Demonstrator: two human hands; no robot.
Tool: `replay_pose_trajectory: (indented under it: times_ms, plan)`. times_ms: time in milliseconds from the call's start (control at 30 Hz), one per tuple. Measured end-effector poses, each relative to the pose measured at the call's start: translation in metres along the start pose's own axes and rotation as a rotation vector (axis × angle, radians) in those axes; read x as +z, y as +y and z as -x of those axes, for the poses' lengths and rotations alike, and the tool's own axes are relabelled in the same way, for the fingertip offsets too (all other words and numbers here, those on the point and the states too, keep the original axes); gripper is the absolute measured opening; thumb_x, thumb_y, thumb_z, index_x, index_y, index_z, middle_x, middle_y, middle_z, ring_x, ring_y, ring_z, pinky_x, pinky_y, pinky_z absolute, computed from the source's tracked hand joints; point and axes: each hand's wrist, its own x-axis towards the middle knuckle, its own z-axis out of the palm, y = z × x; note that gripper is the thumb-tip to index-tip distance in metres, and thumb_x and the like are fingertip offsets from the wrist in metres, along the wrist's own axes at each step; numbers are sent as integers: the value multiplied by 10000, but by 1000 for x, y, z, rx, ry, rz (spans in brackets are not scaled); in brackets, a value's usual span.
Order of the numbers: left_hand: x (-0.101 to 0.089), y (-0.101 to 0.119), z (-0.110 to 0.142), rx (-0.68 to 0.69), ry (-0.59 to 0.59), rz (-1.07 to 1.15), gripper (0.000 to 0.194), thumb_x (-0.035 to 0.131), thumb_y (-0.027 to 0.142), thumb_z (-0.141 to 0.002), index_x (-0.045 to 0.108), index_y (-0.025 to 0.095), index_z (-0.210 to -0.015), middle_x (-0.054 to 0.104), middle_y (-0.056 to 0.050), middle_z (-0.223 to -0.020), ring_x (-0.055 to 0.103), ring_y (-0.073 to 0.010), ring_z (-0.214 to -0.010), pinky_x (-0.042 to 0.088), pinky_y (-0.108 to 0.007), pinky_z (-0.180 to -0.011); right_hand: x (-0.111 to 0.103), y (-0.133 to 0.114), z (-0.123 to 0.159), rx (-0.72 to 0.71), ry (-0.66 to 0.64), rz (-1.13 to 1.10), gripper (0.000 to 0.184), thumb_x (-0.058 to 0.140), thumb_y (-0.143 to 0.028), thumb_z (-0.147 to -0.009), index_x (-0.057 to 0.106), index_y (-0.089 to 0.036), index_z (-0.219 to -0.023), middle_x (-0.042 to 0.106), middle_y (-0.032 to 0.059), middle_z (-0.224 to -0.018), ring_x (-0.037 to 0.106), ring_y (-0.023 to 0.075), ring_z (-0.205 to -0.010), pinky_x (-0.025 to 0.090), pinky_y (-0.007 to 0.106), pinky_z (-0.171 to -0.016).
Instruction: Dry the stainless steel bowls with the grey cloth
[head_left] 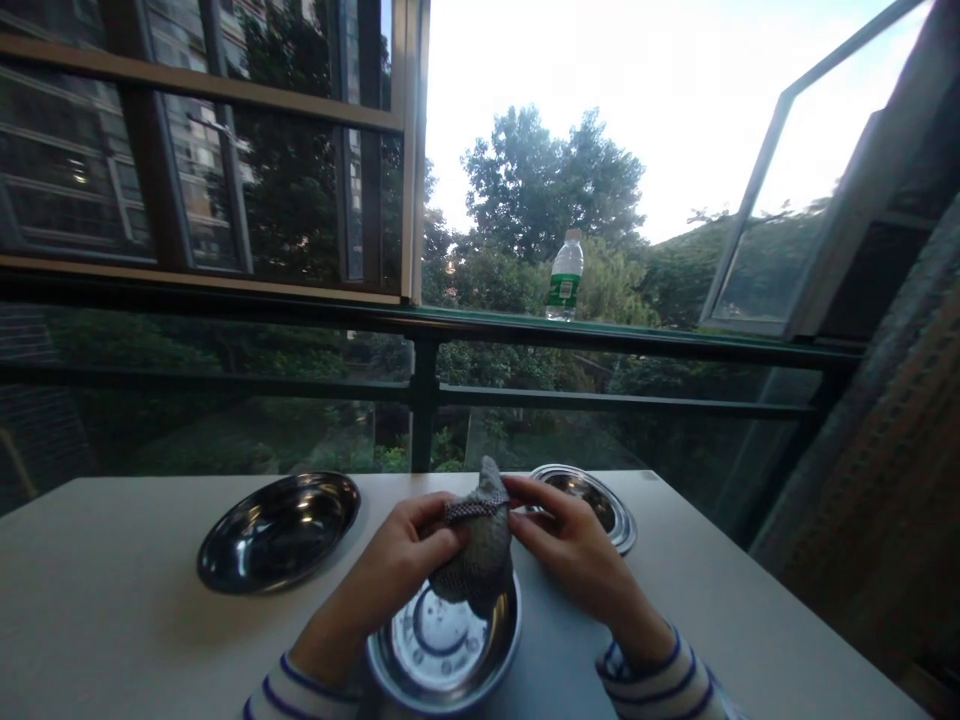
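Above a metal bowl [390,665], a grey, rough-textured thing [487,545] with a narrow tip at the top is held up between my two hands. A speckled grey band [466,508] crosses it just below the tip. My left hand [397,555] grips the left side, thumb in front and fingers curled by the band. At the upper right side, my right hand [574,545] pinches with thumb and index finger near the band's other end. Its exact kind is not clear from here. The lower end hangs over the bowl and hides part of the rim.
On the white table [135,600] a dark shiny oval dish [277,535] lies to the left. Behind my right hand is a wide-rimmed metal dish [626,525]. A green-labelled plastic bottle [564,285] stands on the railing ledge [637,340] by the open window. A curtain [885,420] hangs at right.
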Motion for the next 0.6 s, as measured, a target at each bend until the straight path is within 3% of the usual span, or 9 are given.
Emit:
replay_pose_trajectory:
  times_ms: [167,267,400,467,600]
  plan:
    - [7,2,0,-25,-12,3,277,624,218,-691,598,148,-958,705,-41,-845,645,-174,-762,481,-272,-683,3,1,-2,-123,112,155,276,554,-203,-772,639,-206,-1035,657,48,-990,611,177,-848,496,327,-787]
    - [16,-1,-3,40,71,-52,307,653,230,-678,597,155,-971,699,-49,-901,639,-191,-844,482,-285,-746,2,2,-2,-196,169,247,244,534,-189,-781,646,-208,-997,652,48,-953,596,180,-883,474,326,-813]
    - [27,-7,-8,135,264,-118,242,629,222,-690,635,160,-924,703,-39,-901,638,-194,-855,480,-285,-775,-2,2,0,-71,273,208,409,579,-318,-784,549,-190,-1171,627,85,-1022,590,204,-929,498,323,-758]
    - [33,-10,-9,163,306,-107,230,627,227,-690,642,164,-910,707,-28,-880,641,-184,-837,485,-270,-761,-4,2,0,12,246,154,462,581,-374,-785,534,-168,-1195,648,90,-983,614,205,-887,512,313,-721]
    - [42,-12,-7,141,336,-150,219,608,247,-697,665,155,-888,711,-20,-806,647,-179,-752,500,-265,-686,-6,-1,3,0,154,134,276,545,-349,-813,670,-175,-987,694,54,-856,643,191,-806,518,285,-701]
